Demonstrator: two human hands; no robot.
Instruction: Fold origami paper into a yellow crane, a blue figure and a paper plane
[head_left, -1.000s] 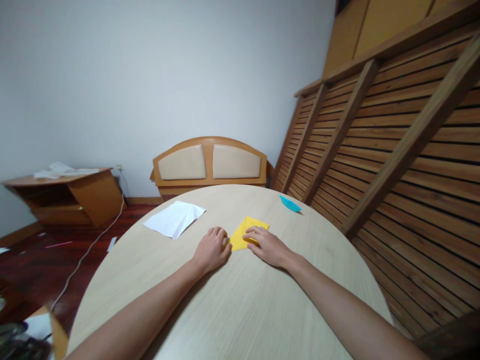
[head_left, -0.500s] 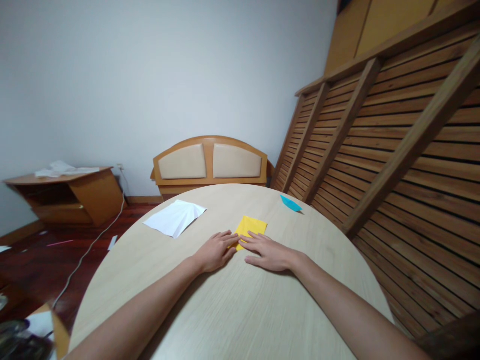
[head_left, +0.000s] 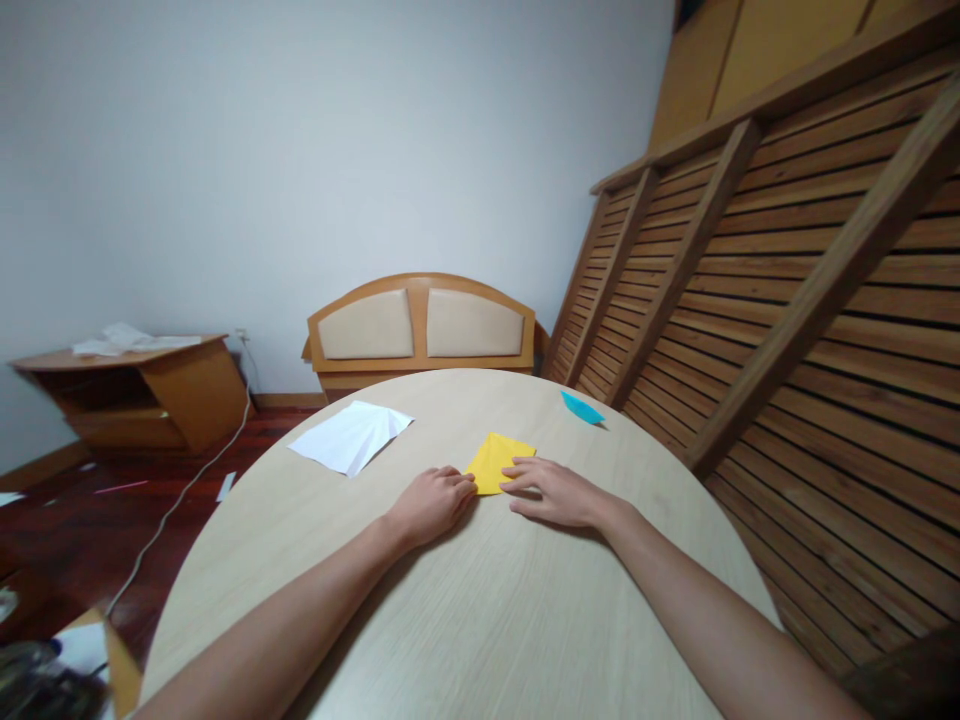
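A folded piece of yellow paper (head_left: 491, 462) lies on the round table (head_left: 480, 620). My left hand (head_left: 433, 505) is at its lower left corner, fingers curled together and closed on the paper's edge. Over the right edge rests my right hand (head_left: 556, 492), with its fingers apart and their tips on or just above the paper. Beyond my right hand, a small folded blue paper (head_left: 582, 408), boat-like in shape, sits near the far rim. Farther left is a creased sheet of white paper (head_left: 351, 438).
Past the table stands a wooden headboard (head_left: 420, 325) with cream panels. A slatted wooden frame (head_left: 750, 330) leans on the right. At left are a low cabinet (head_left: 180, 400) with white papers on top and a cable (head_left: 180, 495) across the dark floor.
My right hand has slid rightward off the paper's middle, uncovering more yellow. The fingers of my left hand, spread before, have curled in at the left corner.
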